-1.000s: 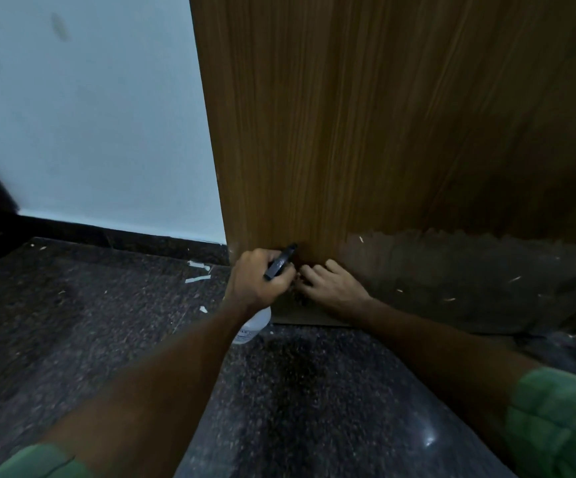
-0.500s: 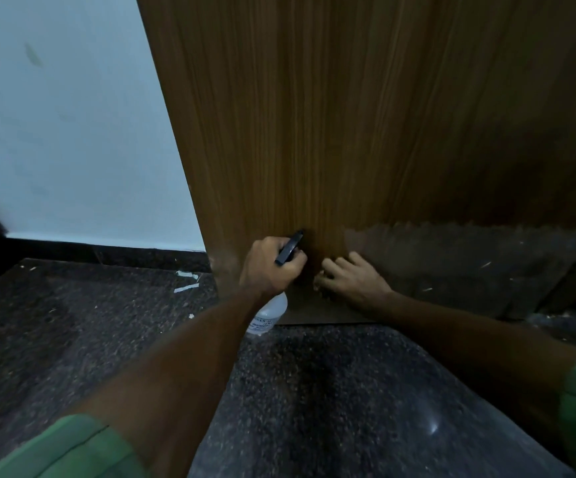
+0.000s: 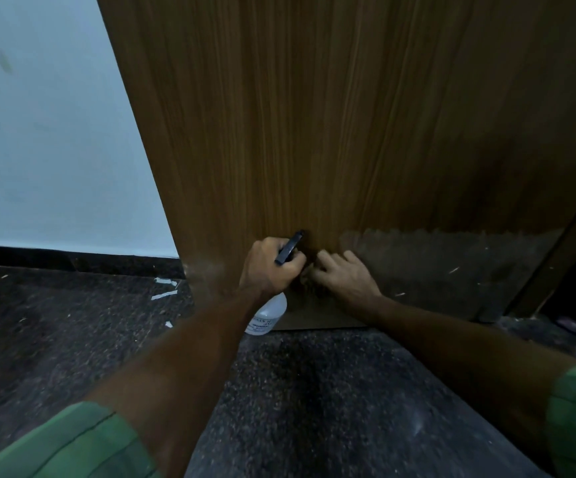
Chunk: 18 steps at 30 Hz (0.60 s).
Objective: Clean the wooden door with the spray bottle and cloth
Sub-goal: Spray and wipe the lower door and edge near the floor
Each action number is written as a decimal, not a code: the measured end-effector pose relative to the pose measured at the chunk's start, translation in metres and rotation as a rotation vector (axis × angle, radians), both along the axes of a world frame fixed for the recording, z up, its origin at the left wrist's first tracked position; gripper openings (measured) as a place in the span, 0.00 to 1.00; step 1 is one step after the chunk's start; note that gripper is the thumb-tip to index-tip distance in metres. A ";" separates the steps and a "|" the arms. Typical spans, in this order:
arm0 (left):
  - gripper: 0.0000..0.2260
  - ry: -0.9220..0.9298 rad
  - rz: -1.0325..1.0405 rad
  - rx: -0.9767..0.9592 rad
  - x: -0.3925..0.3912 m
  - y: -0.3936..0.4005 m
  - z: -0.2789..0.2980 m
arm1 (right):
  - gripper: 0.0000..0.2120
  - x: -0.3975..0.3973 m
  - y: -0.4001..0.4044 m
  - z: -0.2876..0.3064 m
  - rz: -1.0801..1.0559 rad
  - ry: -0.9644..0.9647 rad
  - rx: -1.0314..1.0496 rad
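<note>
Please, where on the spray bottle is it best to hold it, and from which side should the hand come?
Grip the neck under the black trigger head, as the left hand does on the spray bottle. Come from the rear: the nozzle faces the wooden door.

One head-worn wide-angle view looks forward and steeply down from close range at the foot of the brown vertical-grained wooden door (image 3: 348,132), with dark speckled stone floor (image 3: 331,401) nearer the camera than the door.

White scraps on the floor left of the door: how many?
4 clear: white scraps at, all near the door corner, and far left. Smaller specks may escape notice.
</note>
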<state>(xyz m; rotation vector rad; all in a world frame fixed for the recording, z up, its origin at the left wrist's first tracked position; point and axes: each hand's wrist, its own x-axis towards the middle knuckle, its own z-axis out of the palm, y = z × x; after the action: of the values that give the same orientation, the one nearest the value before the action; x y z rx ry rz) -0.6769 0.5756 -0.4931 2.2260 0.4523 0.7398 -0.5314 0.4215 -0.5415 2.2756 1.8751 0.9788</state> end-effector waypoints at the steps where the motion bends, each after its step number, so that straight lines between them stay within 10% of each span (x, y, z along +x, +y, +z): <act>1: 0.15 -0.002 -0.012 -0.020 0.003 -0.001 -0.002 | 0.19 -0.002 0.002 0.010 -0.029 0.072 0.126; 5: 0.14 -0.008 -0.034 -0.007 0.014 -0.010 -0.006 | 0.23 0.007 -0.002 0.034 -0.121 0.157 0.465; 12: 0.16 0.024 -0.048 0.040 0.031 -0.024 -0.019 | 0.16 0.029 -0.028 -0.022 0.047 -0.087 0.003; 18: 0.17 0.006 -0.077 0.002 0.048 -0.038 -0.016 | 0.22 0.042 -0.035 0.023 -0.130 0.104 0.484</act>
<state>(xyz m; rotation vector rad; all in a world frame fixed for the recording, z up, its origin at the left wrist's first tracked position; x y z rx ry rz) -0.6294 0.5378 -0.5089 2.2348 0.3669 0.6938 -0.4898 0.3864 -0.5182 2.7119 1.6334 1.4496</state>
